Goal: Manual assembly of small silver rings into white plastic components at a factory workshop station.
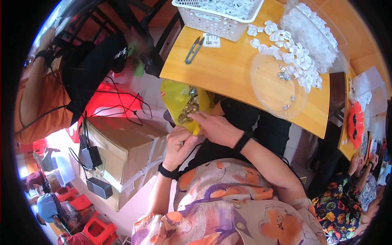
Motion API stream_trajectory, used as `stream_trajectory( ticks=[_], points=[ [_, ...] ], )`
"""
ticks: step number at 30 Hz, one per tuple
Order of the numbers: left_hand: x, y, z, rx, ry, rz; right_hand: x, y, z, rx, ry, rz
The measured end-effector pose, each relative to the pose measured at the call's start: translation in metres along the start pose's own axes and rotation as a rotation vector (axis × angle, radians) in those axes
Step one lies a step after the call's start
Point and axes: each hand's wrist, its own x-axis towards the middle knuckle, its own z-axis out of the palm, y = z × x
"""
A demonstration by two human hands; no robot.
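Just below the near edge of the wooden table (230,61), a yellow bag (171,96) hangs open over the person's lap, with small gold-coloured metal pieces (189,110) showing inside it. The left hand (178,147) closes around the bag's lower edge, bunching the yellow plastic between thumb and curled fingers. The right hand (216,127) lies just beside it, its fingertips at the metal pieces; whether they pinch any cannot be told. Up on the table, a white perforated basket (220,28) holds white plastic parts, and a pair of dark thread snips (193,51) lies near it beside a small printed card (211,40). Farther right, loose white parts (302,59) spread in front of a clear bag (308,30) of similar parts, partly overlapping a round clear tray (267,92) with a few silvery bits (283,74) in it. On the person's left stands a taped cardboard box (118,143), with black power adapters (99,188) on cables against its side.
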Motion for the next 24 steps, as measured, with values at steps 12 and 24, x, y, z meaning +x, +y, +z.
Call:
stream_trajectory(
  ticks=[12, 24],
  points=[
    [0.081, -0.168, -0.035, 0.867, 0.644, -0.089, -0.007, 0.002, 0.008, -0.117, -0.146, 0.082],
    [0.108, -0.177, 0.053, 0.625, -0.046, -0.22, -0.019, 0.022, 0.002, -0.12, -0.072, 0.129]
  ],
)
